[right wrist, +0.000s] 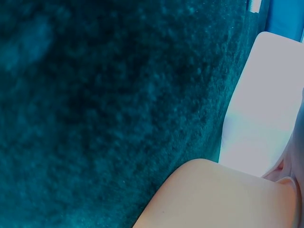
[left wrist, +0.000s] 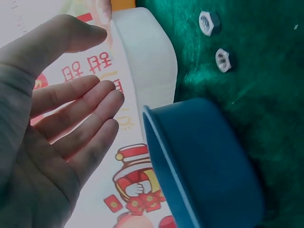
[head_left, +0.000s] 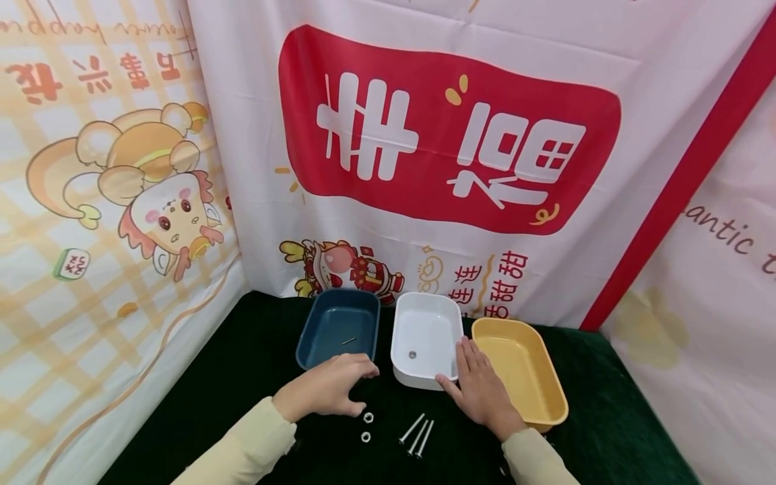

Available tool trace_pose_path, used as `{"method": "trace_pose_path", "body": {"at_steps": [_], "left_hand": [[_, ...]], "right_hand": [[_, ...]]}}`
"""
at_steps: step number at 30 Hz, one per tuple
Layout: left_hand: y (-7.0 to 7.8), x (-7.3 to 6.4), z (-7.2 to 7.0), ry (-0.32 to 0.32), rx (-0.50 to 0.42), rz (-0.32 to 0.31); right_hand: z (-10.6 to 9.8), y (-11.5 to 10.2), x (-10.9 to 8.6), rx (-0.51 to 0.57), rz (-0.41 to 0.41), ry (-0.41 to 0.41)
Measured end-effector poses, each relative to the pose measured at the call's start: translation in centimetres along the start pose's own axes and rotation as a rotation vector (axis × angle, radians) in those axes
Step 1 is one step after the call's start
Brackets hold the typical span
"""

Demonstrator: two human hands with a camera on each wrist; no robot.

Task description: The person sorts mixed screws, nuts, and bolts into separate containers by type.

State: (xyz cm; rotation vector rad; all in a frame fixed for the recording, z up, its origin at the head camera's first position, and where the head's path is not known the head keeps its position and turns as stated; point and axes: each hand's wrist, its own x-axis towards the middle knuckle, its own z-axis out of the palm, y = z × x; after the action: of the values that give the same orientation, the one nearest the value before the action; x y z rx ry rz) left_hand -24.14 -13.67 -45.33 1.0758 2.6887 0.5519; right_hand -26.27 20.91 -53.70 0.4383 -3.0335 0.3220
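My left hand (head_left: 330, 387) hovers by the near edge of the blue bin (head_left: 308, 353), thumb apart from loosely bent fingers, nothing between them. The left wrist view shows its palm bare. A small bolt (head_left: 348, 341) lies in the blue bin. My right hand (head_left: 481, 387) has its fingers extended along the right rim of the white bin (head_left: 418, 382), which has a nut (head_left: 412, 354) inside. Two hex nuts (left wrist: 209, 23) lie on the cloth near my left hand. Three bolts (head_left: 418, 434) lie on the cloth between my hands.
A yellow bin (head_left: 554, 404) stands right of the white one, partly behind my right hand. Dark green cloth (head_left: 612, 404) covers the table. Printed curtains (head_left: 424, 40) hang behind the bins and at both sides.
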Motion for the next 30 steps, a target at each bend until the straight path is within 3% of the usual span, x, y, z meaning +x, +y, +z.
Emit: {"method": "trace_pose_path", "body": {"at_steps": [9, 15, 22, 30], "left_hand": [[-1.5, -2.0, 2.4, 0.021, -0.111, -0.058], [-2.6, -2.6, 4.1, 0.041, -0.121, -0.092], [-3.2, -2.3, 5.7, 0.013, -0.060, -0.140], [-3.4, -1.2, 6.5, 0.016, -0.005, -0.166]], "right_hand": [[0.1, -0.2, -0.1, 0.018, 0.011, -0.009], [-0.1, -0.1, 0.1, 0.020, 0.025, -0.039], [-0.2, 0.0, 0.1, 0.026, 0.033, -0.046], [-0.3, -0.2, 0.0, 0.030, 0.032, -0.036]]}}
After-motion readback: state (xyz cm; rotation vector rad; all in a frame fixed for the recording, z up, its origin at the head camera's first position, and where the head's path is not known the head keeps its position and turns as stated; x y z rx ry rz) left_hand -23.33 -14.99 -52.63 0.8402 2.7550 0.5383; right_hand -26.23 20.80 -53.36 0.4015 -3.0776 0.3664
